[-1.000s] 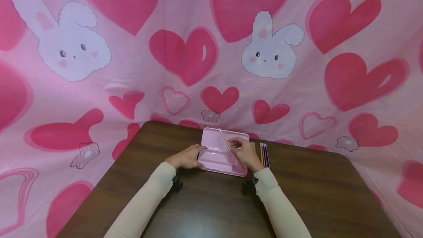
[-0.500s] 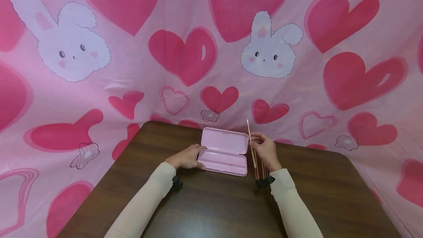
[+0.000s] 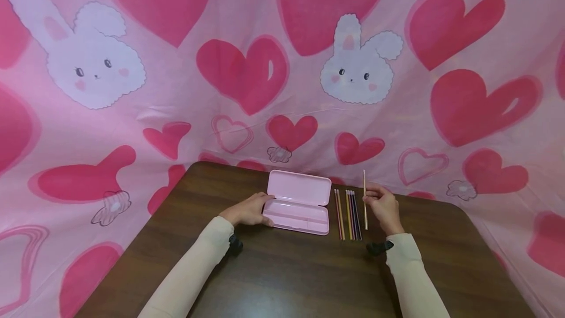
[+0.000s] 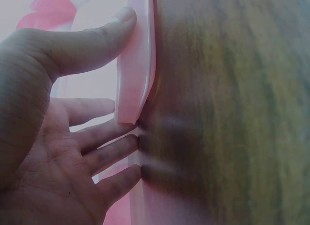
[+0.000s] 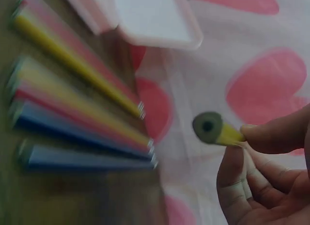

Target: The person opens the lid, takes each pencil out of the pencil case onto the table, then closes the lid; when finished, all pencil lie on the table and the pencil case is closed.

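Note:
My left hand holds the left end of an open pink pencil case, thumb against its front wall and a finger near the hinge. In the left wrist view the thumb lies on the case's wall while the other fingers spread at its corner. Further right, my right hand pinches a yellow pencil near its upper part. The pencil's flat, unsharpened end with a dark core faces the right wrist camera. Between case and right hand lie a pair of pencils and a group of several pencils.
The brown wooden table ends at the back against a pink cloth printed with hearts and rabbits. The case's raised lid stands close to that cloth.
My right hand has moved right with the pencil, from over the case, past the pencils on the table, to their right side. The left hand stays at the case.

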Demonstrator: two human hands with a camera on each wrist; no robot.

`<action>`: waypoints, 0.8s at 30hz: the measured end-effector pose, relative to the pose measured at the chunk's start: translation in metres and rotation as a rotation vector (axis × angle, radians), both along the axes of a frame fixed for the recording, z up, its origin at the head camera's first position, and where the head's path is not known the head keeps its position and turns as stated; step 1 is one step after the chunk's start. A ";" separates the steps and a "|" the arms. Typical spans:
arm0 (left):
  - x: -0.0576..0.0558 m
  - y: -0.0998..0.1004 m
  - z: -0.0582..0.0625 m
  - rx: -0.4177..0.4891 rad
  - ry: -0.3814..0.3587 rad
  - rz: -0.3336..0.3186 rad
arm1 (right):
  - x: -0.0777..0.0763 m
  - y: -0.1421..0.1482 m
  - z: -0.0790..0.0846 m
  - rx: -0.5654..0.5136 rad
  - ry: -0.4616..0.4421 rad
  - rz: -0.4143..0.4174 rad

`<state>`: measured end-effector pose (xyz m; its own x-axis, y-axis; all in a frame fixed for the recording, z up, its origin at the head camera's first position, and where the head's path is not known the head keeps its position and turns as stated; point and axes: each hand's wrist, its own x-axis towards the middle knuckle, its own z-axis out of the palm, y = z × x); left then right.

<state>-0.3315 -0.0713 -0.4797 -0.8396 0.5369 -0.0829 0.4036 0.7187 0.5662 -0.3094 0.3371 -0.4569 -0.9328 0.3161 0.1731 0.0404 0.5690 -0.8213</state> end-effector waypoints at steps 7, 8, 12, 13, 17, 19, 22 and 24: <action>0.002 -0.001 0.000 0.000 -0.014 0.010 | 0.001 0.010 -0.020 0.156 -0.189 0.098; 0.002 -0.001 0.000 0.000 -0.017 0.009 | 0.001 0.010 -0.023 0.171 -0.207 0.110; 0.003 -0.001 0.000 -0.008 -0.016 0.002 | 0.001 0.007 -0.031 0.258 -0.243 0.128; 0.003 -0.001 -0.001 -0.009 -0.014 0.001 | 0.001 0.006 -0.032 0.273 -0.244 0.134; 0.002 0.000 0.000 -0.008 -0.010 0.002 | -0.001 0.002 -0.033 0.307 -0.231 0.134; 0.001 0.000 0.000 -0.007 -0.013 0.008 | -0.002 0.001 -0.033 0.292 -0.222 0.142; 0.001 0.000 0.001 -0.003 -0.018 0.013 | -0.003 0.002 -0.031 0.239 -0.212 0.135; 0.001 0.000 0.001 -0.008 -0.015 0.014 | -0.003 0.002 -0.029 0.221 -0.182 0.117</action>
